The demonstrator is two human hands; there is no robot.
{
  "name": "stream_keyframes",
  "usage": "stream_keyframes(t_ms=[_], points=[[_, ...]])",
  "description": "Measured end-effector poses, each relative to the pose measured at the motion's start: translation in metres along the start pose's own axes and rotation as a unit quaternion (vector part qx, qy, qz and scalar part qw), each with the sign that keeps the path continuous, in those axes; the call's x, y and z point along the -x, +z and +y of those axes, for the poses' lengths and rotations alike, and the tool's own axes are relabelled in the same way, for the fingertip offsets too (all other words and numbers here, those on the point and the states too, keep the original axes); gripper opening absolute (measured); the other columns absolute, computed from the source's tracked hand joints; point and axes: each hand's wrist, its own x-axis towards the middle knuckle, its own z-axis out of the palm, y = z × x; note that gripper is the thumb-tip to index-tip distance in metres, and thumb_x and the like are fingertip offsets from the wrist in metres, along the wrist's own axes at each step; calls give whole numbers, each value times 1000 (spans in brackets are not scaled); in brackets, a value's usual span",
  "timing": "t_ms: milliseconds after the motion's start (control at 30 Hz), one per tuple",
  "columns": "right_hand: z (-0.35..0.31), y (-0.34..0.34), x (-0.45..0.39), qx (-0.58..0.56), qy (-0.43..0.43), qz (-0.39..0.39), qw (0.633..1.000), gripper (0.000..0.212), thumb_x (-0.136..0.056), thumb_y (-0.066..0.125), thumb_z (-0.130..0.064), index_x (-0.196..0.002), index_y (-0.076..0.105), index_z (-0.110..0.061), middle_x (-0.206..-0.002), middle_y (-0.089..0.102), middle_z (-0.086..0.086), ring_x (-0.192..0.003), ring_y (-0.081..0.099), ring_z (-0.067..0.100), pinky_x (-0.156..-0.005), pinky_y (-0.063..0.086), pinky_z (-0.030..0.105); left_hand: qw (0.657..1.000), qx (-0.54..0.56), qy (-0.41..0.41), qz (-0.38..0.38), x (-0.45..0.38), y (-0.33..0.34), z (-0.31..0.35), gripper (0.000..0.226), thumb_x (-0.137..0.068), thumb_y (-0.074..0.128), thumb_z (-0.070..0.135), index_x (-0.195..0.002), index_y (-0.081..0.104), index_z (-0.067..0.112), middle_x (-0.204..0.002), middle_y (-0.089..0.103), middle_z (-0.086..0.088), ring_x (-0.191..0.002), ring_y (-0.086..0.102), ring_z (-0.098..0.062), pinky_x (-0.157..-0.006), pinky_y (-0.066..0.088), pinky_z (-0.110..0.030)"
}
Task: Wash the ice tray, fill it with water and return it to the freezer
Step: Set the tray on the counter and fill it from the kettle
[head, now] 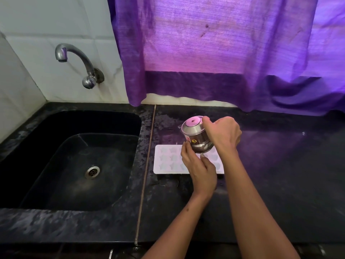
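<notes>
Hands (223,136) and (200,170) grip a tilted steel cup (196,136), right at its rim, left at its base, hiding the middle of the ice tray (165,159) on the dark counter (280,174) just right of the sink (74,165).

Single wide-angle head-worn view, looking forward and down from close above the dark tabletop (280,165). Facing the tiled wall (37,25) and purple curtain (214,43); sink (28,146) at left, both forearms entering from the lower edge, centre-right.
</notes>
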Motion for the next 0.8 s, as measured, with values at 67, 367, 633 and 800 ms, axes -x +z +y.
stream_keyframes(t_ms=[67,367,633,800], points=[[-3,1,1,-5,-6,-6,1000,48,-79,58,-50,-70,66,-4,-66,62,5,-62,54,20,-50,29,25,1000,2,-4,7,-2,0,-2,66,-81,36,9,-146,25,2,-152,21,-10,-141,22,-20,-114,29,-40],[-20,12,6,41,-33,-26,998,38,-80,60,-45,-79,70,-9,-70,58,2,-67,50,23,-62,36,28,999,0,-45,5,-8,-8,-6,69,-81,32,14,-148,22,5,-156,23,-9,-143,19,-22,-114,28,-46],[-24,18,9,69,-46,-33,996,35,-83,59,-42,-78,69,-9,-69,58,1,-66,51,21,-62,37,29,998,-1,-64,0,-7,-11,-8,70,-81,32,16,-148,22,4,-156,22,-10,-145,18,-23,-117,24,-42],[-25,19,10,77,-49,-35,995,34,-83,59,-41,-78,69,-9,-74,61,3,-72,54,24,-63,39,30,998,-7,-69,-7,-5,-12,-7,68,-84,33,20,-148,21,3,-156,22,-11,-144,19,-24,-117,21,-38]])
